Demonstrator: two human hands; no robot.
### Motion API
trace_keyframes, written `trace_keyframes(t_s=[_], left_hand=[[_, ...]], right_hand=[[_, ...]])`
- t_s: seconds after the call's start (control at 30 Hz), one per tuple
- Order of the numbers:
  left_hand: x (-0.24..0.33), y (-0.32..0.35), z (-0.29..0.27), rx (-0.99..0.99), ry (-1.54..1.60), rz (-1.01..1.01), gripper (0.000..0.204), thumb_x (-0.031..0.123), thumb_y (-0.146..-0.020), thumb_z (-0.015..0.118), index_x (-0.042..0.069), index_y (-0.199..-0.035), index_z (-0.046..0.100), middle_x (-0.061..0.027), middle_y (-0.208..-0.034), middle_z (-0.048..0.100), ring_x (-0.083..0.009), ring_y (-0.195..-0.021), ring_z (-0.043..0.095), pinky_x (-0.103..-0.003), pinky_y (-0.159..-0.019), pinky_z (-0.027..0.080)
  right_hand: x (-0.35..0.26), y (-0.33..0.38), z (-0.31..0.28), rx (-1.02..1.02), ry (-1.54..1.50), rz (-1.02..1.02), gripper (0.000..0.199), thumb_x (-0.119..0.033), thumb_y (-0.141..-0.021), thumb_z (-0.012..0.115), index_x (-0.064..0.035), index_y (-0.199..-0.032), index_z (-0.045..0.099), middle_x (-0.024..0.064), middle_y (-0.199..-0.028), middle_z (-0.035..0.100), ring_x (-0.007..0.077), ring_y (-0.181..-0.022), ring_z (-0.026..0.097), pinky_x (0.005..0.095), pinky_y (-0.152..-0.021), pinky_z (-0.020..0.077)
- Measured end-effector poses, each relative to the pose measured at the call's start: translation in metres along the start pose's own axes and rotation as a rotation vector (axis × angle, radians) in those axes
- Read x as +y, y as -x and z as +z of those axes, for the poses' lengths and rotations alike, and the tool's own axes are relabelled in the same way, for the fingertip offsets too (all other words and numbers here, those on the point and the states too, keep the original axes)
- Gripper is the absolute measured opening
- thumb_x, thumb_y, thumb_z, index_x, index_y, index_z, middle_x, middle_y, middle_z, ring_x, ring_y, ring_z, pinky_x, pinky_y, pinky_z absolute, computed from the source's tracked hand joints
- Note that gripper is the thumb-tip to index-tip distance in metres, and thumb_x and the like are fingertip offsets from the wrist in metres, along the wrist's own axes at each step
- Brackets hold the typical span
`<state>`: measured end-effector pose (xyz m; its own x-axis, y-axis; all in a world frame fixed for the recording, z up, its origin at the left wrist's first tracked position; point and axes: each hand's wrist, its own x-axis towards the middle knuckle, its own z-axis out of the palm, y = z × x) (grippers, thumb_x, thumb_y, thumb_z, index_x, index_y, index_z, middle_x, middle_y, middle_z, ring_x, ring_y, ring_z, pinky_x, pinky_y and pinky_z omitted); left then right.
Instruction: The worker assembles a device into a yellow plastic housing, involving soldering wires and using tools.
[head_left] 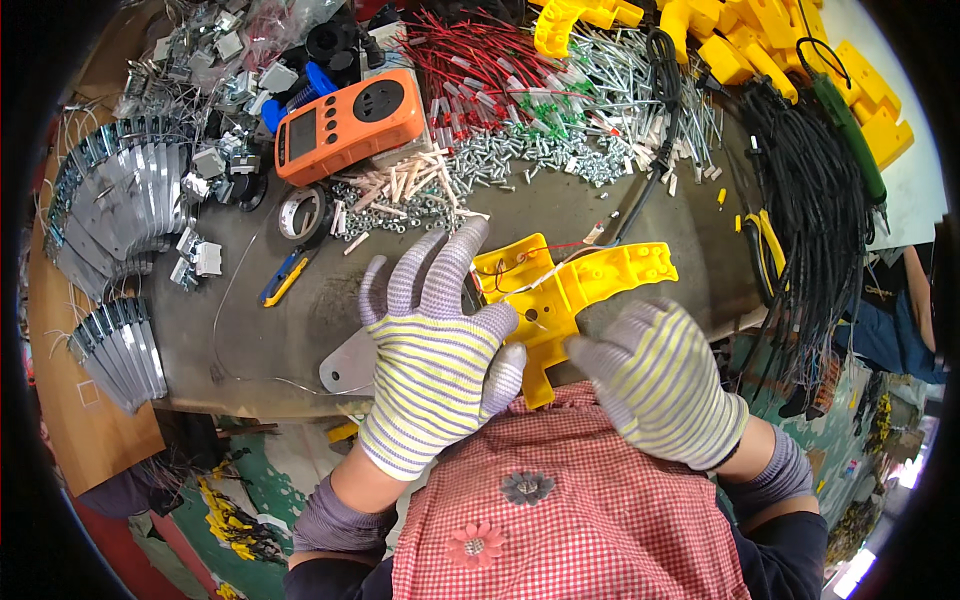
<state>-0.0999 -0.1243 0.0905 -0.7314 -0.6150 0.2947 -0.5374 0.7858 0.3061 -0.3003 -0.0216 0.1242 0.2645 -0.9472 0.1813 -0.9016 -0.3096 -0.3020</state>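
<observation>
A yellow plastic shell half (625,272) lies at the bench's front edge, its hollow side up, with red, black and white wires inside. My left hand (425,365), in a striped glove, rests over its left end. The fingers are stretched and spread, with the thumb beside the shell. From under this hand sticks out a flat metal plate (348,366) with a hole; the rest of it is hidden. My right hand (672,385), also gloved, is close to the shell's lower right side. Its fingers are smeared by motion, so any grip is unclear. A black cord (645,195) runs up from the shell.
An orange meter (350,125), a tape roll (303,213) and a utility knife (285,278) lie left of centre. Screws (590,160) and red wires (460,55) are heaped behind. Metal blades (130,200) fan out left; black cables (805,170) and yellow-handled pliers (768,245) lie right.
</observation>
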Motion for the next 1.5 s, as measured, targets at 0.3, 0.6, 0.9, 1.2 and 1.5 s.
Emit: trace_keyframes(t_s=[0.3,0.6,0.9,1.2,1.5], left_hand=[[0.001,-0.001,0.004,-0.052,0.014,-0.056,0.025,0.036,-0.078,0.063,0.016,-0.090,0.072,-0.0135,-0.147,0.046,-0.0358,-0.131,0.042,-0.064,-0.109,0.023],[0.003,-0.005,0.002,-0.038,0.022,-0.093,0.023,0.032,-0.076,0.061,0.015,-0.083,0.073,-0.0133,-0.145,0.050,-0.0363,-0.128,0.043,-0.055,-0.108,0.026],[0.005,-0.007,-0.004,-0.064,0.065,-0.065,0.035,0.041,-0.063,0.078,0.015,-0.085,0.072,-0.0177,-0.145,0.049,-0.0387,-0.127,0.045,-0.059,-0.107,0.024],[0.002,-0.005,-0.003,-0.076,0.048,-0.063,0.038,0.042,-0.058,0.081,0.015,-0.083,0.071,-0.0185,-0.146,0.047,-0.0397,-0.130,0.042,-0.061,-0.108,0.023],[0.001,-0.003,-0.001,-0.081,0.062,-0.062,0.041,0.043,-0.061,0.079,0.016,-0.092,0.073,-0.0175,-0.149,0.044,-0.0388,-0.132,0.039,-0.061,-0.109,0.021]], right_hand=[[-0.016,-0.008,0.003,0.075,-0.066,0.136,0.016,-0.017,-0.083,0.061,-0.0055,-0.094,0.061,0.0101,-0.080,0.062,0.0276,-0.077,0.064,0.0414,-0.070,0.0505],[-0.026,-0.024,0.007,-0.158,0.085,-0.032,0.015,-0.022,-0.082,0.060,-0.0077,-0.086,0.063,0.0062,-0.076,0.059,0.0230,-0.076,0.063,0.0370,-0.066,0.0489],[-0.004,0.017,0.003,-0.020,-0.054,0.013,0.040,-0.033,-0.069,0.077,-0.0099,-0.098,0.063,0.0070,-0.086,0.062,0.0257,-0.082,0.062,0.0404,-0.070,0.0489],[0.010,0.033,-0.004,0.152,-0.225,0.167,0.049,-0.026,-0.070,0.085,-0.0071,-0.108,0.061,0.0088,-0.093,0.065,0.0277,-0.081,0.066,0.0417,-0.075,0.0531],[0.007,0.006,-0.012,0.017,-0.497,0.208,0.044,-0.012,-0.080,0.080,-0.0047,-0.119,0.062,0.0112,-0.106,0.063,0.0226,-0.083,0.066,0.0319,-0.072,0.0540]])
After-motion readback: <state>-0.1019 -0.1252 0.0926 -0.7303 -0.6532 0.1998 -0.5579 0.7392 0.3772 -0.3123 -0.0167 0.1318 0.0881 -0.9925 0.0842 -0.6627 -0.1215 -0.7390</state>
